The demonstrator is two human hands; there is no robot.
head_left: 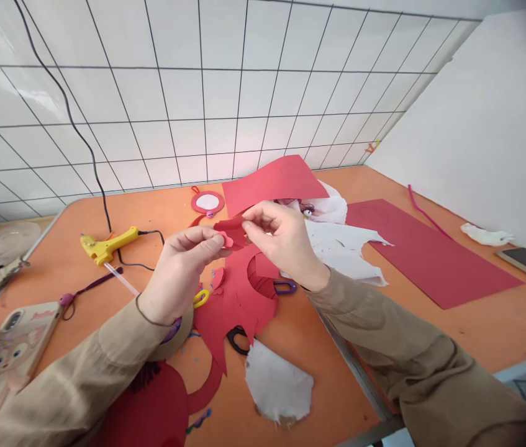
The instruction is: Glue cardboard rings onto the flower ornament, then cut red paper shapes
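Observation:
Small pieces of red paper (230, 231) are held up between both hands, over the middle of the table. My left hand (183, 261) is closed in a pinch on a small rounded bit of red paper. The thumb and fingers of my right hand (285, 239) pinch the upper edge of a red piece. Whether the two pieces are joined, I cannot tell. Below the hands lies a cut red sheet (239, 304) with a curved hole. Scissors with black handles (238, 341) lie partly beneath it.
A yellow glue gun (108, 245) with a black cord lies at the left, near a phone in a cartoon case (23, 347). Red sheets (430, 261), torn white cloth (344, 245) and a round red-and-white ornament (207, 202) lie about. A white tiled wall (225, 93) stands behind.

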